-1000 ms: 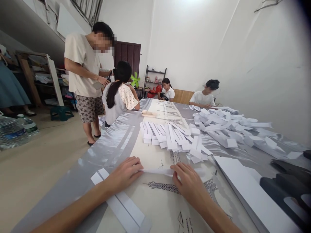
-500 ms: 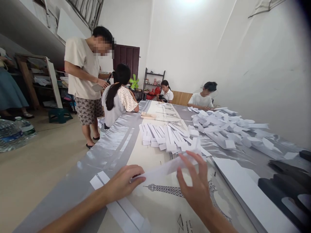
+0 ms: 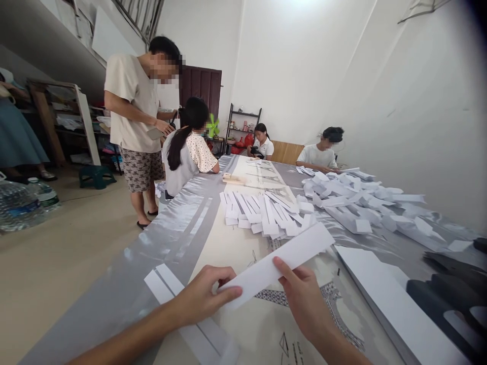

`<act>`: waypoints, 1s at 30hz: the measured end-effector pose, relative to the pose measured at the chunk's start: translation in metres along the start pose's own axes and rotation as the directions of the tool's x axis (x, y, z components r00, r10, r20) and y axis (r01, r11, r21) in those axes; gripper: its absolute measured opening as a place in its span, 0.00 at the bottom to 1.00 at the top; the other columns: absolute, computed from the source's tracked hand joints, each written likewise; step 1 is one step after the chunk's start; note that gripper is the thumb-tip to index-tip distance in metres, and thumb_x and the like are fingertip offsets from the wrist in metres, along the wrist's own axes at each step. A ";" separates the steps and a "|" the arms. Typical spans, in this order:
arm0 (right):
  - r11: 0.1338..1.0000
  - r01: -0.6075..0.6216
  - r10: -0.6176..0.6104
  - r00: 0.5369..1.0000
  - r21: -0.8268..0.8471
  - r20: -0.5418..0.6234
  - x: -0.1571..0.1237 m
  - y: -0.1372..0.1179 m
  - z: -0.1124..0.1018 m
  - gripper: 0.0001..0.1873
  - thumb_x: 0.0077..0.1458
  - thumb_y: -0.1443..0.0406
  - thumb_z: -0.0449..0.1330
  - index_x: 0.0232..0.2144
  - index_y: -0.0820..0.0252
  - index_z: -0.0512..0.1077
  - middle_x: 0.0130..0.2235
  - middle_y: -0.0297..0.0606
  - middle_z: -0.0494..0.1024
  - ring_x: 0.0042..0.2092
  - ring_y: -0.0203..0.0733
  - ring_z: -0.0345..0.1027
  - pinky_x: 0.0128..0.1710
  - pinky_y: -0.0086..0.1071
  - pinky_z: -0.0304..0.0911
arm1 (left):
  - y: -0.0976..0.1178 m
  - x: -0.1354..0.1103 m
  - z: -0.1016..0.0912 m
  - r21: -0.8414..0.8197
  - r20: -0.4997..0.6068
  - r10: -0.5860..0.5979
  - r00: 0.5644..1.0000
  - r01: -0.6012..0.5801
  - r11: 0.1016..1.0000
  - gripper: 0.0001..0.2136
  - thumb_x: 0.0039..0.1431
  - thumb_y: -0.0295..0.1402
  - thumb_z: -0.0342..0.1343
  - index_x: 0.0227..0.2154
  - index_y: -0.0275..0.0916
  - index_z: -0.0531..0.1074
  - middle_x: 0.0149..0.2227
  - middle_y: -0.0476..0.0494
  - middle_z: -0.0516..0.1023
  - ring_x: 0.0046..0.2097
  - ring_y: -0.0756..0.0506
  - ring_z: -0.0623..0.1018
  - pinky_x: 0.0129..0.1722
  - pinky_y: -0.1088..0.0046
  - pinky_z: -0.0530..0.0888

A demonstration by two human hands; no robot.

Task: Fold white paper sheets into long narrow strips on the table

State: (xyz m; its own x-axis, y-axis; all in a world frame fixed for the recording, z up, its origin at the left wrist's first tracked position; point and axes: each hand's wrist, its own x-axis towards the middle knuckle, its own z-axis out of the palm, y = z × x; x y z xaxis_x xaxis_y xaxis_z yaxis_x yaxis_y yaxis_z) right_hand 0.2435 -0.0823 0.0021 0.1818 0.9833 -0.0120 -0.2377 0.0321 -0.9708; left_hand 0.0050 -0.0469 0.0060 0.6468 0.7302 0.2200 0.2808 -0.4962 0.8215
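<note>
Head view, long white paper strip point(image 3: 279, 263), flat, tilted.

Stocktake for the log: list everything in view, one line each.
paper strip: one, white, held above the table by both hands
folded strips: many, white, rowed mid-table
loose folded pieces: a heap, white, table's far right
flat strips: two, white, near left edge
sheet stack: one, white, near right
table cover: one, grey, shiny
standing person: one, beige top, left of table
seated people: three, far end
water bottles: clear, floor at left
left hand: pinches strip's near end
right hand: grips strip's middle
</note>
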 end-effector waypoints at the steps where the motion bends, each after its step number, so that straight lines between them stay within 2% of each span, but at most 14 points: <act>1: 0.999 -0.021 0.021 1.000 0.028 -0.011 0.003 -0.001 -0.002 0.16 0.53 0.53 0.70 0.33 0.61 0.80 0.36 0.39 0.80 0.46 0.48 0.71 0.49 0.38 0.68 | -0.001 0.000 -0.001 -0.017 0.019 -0.013 1.000 0.014 1.000 0.16 0.66 0.43 0.54 0.28 0.37 0.72 0.26 0.51 0.72 0.31 0.50 0.70 0.34 0.76 0.65; 5: 0.992 -0.084 0.088 0.995 0.097 -0.040 0.012 -0.005 -0.008 0.15 0.50 0.55 0.73 0.34 0.61 0.82 0.43 0.40 0.81 0.51 0.48 0.71 0.54 0.35 0.68 | -0.002 0.003 -0.005 -0.097 0.054 -0.106 0.993 0.111 0.989 0.17 0.66 0.43 0.54 0.26 0.36 0.71 0.21 0.52 0.72 0.27 0.50 0.73 0.31 0.77 0.65; 9: 0.987 -0.026 0.046 0.991 0.160 -0.123 0.023 -0.008 -0.018 0.17 0.50 0.56 0.73 0.40 0.58 0.82 0.48 0.38 0.81 0.53 0.47 0.71 0.50 0.32 0.72 | -0.001 0.002 -0.009 -0.146 0.061 -0.175 0.983 0.183 0.972 0.21 0.63 0.47 0.57 0.22 0.37 0.65 0.18 0.55 0.63 0.21 0.53 0.67 0.23 0.78 0.60; 12: 0.985 0.030 0.001 0.983 0.169 -0.185 0.030 -0.010 -0.027 0.17 0.50 0.56 0.73 0.41 0.57 0.82 0.47 0.37 0.81 0.51 0.45 0.72 0.47 0.29 0.73 | -0.002 0.000 -0.015 -0.160 0.195 -0.177 0.965 0.210 0.965 0.23 0.63 0.49 0.57 0.21 0.36 0.68 0.16 0.55 0.62 0.18 0.53 0.64 0.20 0.78 0.58; 14: 0.984 0.008 0.023 0.984 0.178 -0.174 0.030 -0.011 -0.029 0.16 0.49 0.57 0.74 0.39 0.57 0.82 0.45 0.36 0.81 0.48 0.43 0.72 0.46 0.27 0.73 | -0.003 -0.002 -0.019 -0.159 0.288 -0.158 0.945 0.209 0.965 0.24 0.63 0.51 0.56 0.21 0.35 0.71 0.14 0.54 0.63 0.17 0.53 0.64 0.19 0.77 0.58; 16: 0.981 -0.062 0.083 0.990 0.185 -0.112 0.024 -0.013 -0.025 0.14 0.49 0.58 0.74 0.36 0.58 0.82 0.41 0.36 0.81 0.43 0.40 0.73 0.42 0.26 0.72 | -0.002 -0.001 -0.022 -0.164 0.263 -0.127 0.956 0.174 0.971 0.25 0.65 0.52 0.54 0.22 0.35 0.73 0.14 0.53 0.64 0.19 0.53 0.64 0.21 0.77 0.59; 19: 0.970 -0.206 0.196 0.977 0.131 0.088 0.008 -0.015 -0.010 0.13 0.51 0.57 0.73 0.32 0.61 0.81 0.32 0.36 0.79 0.34 0.38 0.71 0.35 0.27 0.70 | 0.003 0.001 -0.020 -0.194 0.125 -0.108 0.986 0.131 0.972 0.24 0.66 0.52 0.52 0.28 0.34 0.76 0.19 0.52 0.67 0.24 0.53 0.65 0.26 0.78 0.61; 20: 0.966 -0.239 0.220 0.961 0.100 0.168 0.003 -0.015 -0.005 0.14 0.51 0.56 0.72 0.31 0.62 0.81 0.30 0.36 0.79 0.33 0.38 0.70 0.33 0.28 0.68 | 0.005 0.001 -0.019 -0.215 0.121 -0.109 0.987 0.133 0.968 0.23 0.66 0.52 0.52 0.31 0.34 0.76 0.21 0.52 0.68 0.25 0.53 0.65 0.27 0.78 0.62; 22: 0.962 -0.272 0.251 0.913 0.023 0.322 -0.006 -0.013 0.004 0.14 0.51 0.57 0.73 0.32 0.63 0.82 0.29 0.37 0.79 0.32 0.39 0.70 0.34 0.30 0.66 | 0.008 0.001 -0.015 -0.270 0.184 -0.107 0.977 0.155 0.950 0.22 0.65 0.52 0.54 0.36 0.34 0.77 0.24 0.50 0.72 0.25 0.53 0.66 0.27 0.78 0.63; 25: 0.963 -0.236 0.271 0.828 -0.134 0.492 -0.013 -0.008 0.011 0.11 0.48 0.61 0.73 0.31 0.64 0.82 0.29 0.37 0.79 0.34 0.40 0.70 0.36 0.31 0.63 | 0.009 0.001 -0.009 -0.338 0.264 -0.121 0.957 0.210 0.918 0.21 0.63 0.50 0.57 0.37 0.33 0.77 0.25 0.47 0.75 0.24 0.53 0.65 0.25 0.78 0.63; 28: 0.951 -0.156 0.292 0.744 -0.269 0.601 -0.015 -0.003 0.013 0.07 0.50 0.63 0.71 0.30 0.62 0.82 0.31 0.35 0.79 0.34 0.39 0.68 0.36 0.31 0.61 | 0.006 0.002 -0.005 -0.379 0.271 -0.144 0.952 0.243 0.893 0.19 0.62 0.48 0.59 0.31 0.33 0.77 0.25 0.46 0.77 0.22 0.54 0.64 0.23 0.78 0.62; 30: 0.947 -0.104 0.284 0.710 -0.303 0.644 -0.014 -0.002 0.013 0.07 0.52 0.63 0.69 0.32 0.61 0.82 0.33 0.35 0.79 0.35 0.38 0.68 0.36 0.31 0.60 | 0.004 0.004 -0.004 -0.400 0.271 -0.156 0.950 0.258 0.879 0.19 0.61 0.47 0.60 0.28 0.33 0.76 0.25 0.45 0.78 0.21 0.54 0.64 0.22 0.78 0.61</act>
State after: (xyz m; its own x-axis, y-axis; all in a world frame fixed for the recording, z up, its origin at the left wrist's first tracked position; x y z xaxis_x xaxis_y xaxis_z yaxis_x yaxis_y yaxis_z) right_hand 0.2286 -0.0936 0.0072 -0.5533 0.8227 -0.1302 0.0452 -0.1265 -0.9909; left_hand 0.0058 -0.0441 0.0118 0.7630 0.6434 -0.0616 0.1303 -0.0599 0.9897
